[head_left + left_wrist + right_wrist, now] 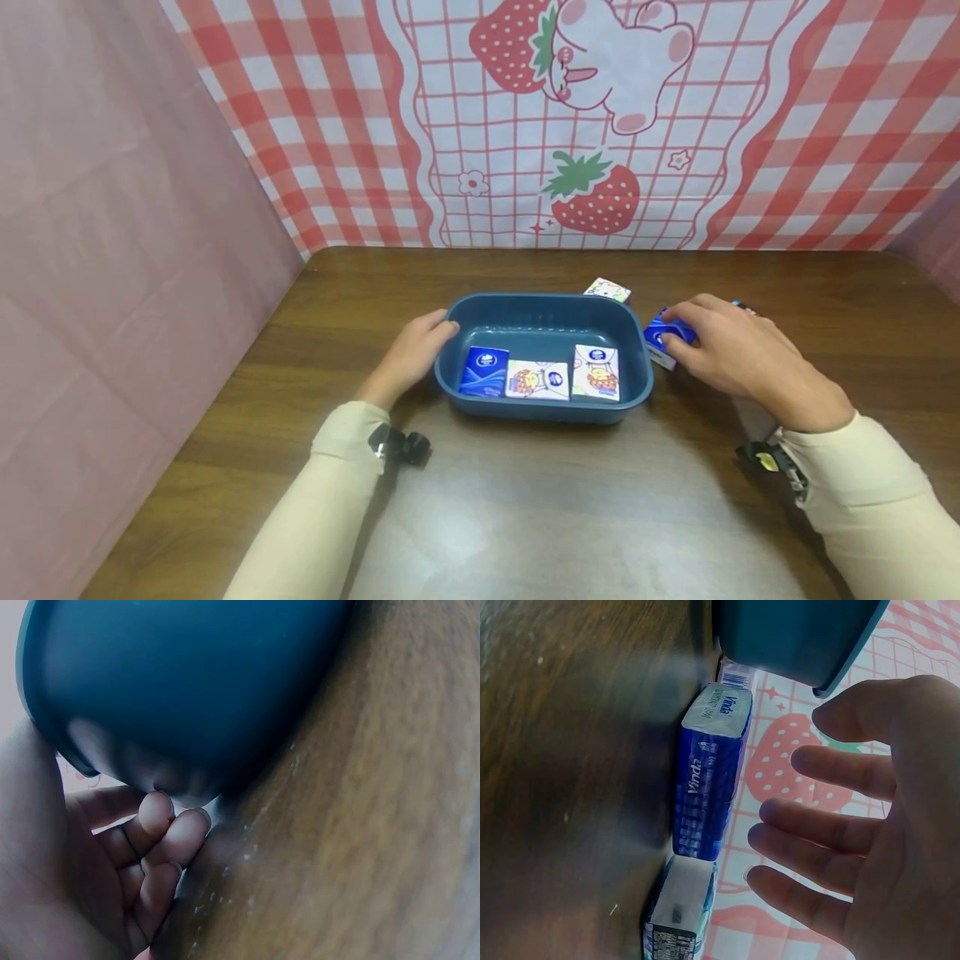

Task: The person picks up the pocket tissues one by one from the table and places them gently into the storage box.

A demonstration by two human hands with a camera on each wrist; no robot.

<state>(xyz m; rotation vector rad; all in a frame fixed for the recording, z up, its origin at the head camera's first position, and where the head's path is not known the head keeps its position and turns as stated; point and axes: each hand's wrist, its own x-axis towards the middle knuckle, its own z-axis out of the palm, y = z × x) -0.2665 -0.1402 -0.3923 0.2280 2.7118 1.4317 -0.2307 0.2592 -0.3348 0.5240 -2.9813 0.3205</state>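
Note:
A dark teal plastic basin [540, 410] sits on the table. My left hand [408, 354] holds its left end, thumb at the rim and fingers bent against the outer wall [172, 690]. Inside lie a blue tissue pack [483, 372] and two white printed tissue packs, one sideways [537, 381] and one upright [596, 372]. My right hand [731, 350] hovers over another blue tissue pack [705, 780] just right of the basin. In the right wrist view its fingers [821, 829] are spread and apart from that pack.
A white printed tissue pack [609, 289] lies behind the basin's back right rim. One more pack [679, 900] lies beyond the blue one, mostly hidden by my right hand in the head view. A checked strawberry cloth [480, 200] hangs along the table's back edge.

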